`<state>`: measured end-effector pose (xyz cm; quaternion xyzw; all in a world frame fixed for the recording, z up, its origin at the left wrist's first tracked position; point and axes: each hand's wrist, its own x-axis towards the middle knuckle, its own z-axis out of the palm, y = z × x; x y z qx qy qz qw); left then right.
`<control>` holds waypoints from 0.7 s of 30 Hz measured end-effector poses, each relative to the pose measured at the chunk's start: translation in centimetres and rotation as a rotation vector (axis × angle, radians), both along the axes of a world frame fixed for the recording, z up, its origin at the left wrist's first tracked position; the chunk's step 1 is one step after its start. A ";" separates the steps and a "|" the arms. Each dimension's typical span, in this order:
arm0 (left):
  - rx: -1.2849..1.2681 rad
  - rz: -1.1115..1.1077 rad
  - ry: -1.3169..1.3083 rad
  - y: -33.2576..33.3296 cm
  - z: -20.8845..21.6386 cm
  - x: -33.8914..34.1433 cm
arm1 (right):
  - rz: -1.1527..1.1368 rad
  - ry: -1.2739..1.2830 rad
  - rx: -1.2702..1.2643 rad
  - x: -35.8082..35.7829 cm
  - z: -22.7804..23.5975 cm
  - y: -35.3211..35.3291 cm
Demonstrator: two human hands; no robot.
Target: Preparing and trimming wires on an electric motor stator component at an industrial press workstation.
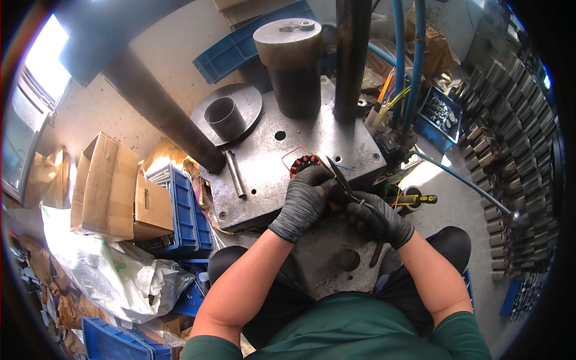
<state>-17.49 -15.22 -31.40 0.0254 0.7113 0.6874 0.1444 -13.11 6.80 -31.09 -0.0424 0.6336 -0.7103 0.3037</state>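
Observation:
My left hand (305,201), in a grey knitted glove, is closed around a small round part with red and black segments (305,161), which looks like a motor stator. A thin red wire (288,153) loops out from its far side. In my right hand (379,219), also gloved, are dark scissors (338,175). Their blades point up and left, close beside the part and my left fingers. My left hand partly covers the part, so its near side is hidden. Both hands are over the front edge of a steel press table (264,192).
A thick metal cylinder (294,72), a short tube (224,118) on a disc and a metal rod (236,174) are on the table. Steel columns (162,108) rise at its sides. Cardboard boxes (105,186) stand left; stacked metal parts (504,144) line the right. A yellow-handled tool (414,199) sits near my right hand.

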 end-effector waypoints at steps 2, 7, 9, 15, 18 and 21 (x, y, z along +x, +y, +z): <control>-0.054 -0.017 0.025 0.0 0.0 -0.1 | 0.018 -0.055 0.015 0.0 -0.1 0.2; -0.212 0.068 0.212 0.9 0.0 0.6 | -0.174 0.495 0.108 -0.1 -4.0 -1.4; -0.247 0.112 0.253 1.4 0.0 0.7 | -0.197 0.539 0.193 -0.1 -4.1 -1.7; -0.107 0.136 0.266 1.0 -0.4 0.3 | -0.229 0.684 0.406 -0.1 -4.7 -1.4; -0.057 0.032 0.168 0.3 -1.2 0.0 | -0.211 0.785 0.538 -0.3 -3.1 -1.5; 0.024 0.007 0.156 0.1 -1.9 -0.3 | -0.197 0.872 0.679 -0.4 -2.5 -1.3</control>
